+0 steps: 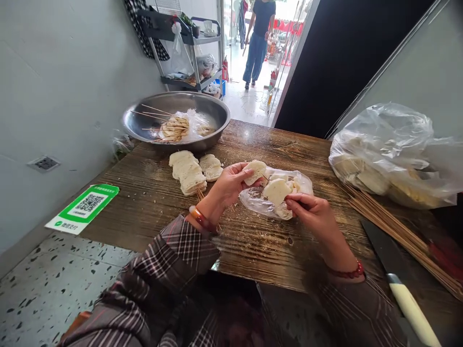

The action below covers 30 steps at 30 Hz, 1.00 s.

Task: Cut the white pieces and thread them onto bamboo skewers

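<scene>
In my left hand (228, 187) is a round, pale, flat slice of bread (256, 171), gripped between thumb and fingers. A thin stick tip shows at its right edge. My right hand (314, 212) pinches the edge of another pale slice (276, 192) with thumb and fingertips. Both slices are over a clear plastic bag (249, 198) with more pale pieces in and on it, partly hidden by the slices and my right hand. Left of my left hand lie a larger stack of skewered slices (186, 169) and a smaller stack (211, 167).
A steel basin (217, 113) with skewered pieces stands at the back left. On the right are a bulging plastic bag (387, 144), loose wooden skewers (394, 226) and a knife (412, 308). A QR-code card (85, 207) lies left. A person (258, 43) is in the doorway.
</scene>
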Each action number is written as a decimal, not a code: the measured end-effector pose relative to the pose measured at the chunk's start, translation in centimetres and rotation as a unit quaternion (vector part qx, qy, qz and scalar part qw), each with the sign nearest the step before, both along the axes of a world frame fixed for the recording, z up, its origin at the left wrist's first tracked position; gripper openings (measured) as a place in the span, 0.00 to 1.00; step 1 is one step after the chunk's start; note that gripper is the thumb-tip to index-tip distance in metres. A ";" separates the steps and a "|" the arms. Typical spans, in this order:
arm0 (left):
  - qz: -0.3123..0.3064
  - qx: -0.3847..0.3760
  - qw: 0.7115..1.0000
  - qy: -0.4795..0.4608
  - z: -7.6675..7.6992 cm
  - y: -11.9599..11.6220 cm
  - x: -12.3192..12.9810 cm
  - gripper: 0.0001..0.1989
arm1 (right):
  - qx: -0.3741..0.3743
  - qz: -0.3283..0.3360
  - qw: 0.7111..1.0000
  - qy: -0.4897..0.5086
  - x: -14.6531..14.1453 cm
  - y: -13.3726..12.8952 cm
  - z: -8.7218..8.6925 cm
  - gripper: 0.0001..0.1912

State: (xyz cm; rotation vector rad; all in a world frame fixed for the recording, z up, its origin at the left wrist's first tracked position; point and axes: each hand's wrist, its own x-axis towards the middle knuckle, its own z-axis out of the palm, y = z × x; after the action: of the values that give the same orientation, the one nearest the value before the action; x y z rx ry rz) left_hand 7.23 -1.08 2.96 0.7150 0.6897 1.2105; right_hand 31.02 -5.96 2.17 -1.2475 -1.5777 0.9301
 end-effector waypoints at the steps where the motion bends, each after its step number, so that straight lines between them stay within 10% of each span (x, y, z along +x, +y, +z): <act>1: 0.004 -0.005 1.000 -0.003 0.0 0.0 0.0 0.13 | 0.002 0.000 1.000 -0.008 0.0 0.0 -0.1 0.12; 30: 0.028 -0.044 0.999 0.006 0.7 -0.1 0.6 0.07 | 0.037 0.015 0.998 -0.043 -0.3 0.1 -0.1 0.11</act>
State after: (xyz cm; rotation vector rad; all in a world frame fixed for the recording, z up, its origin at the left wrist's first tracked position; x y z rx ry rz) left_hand 7.81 -1.19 3.67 0.6347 0.7717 1.2199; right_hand 30.70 -5.89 2.09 -1.2302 -1.6874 0.8394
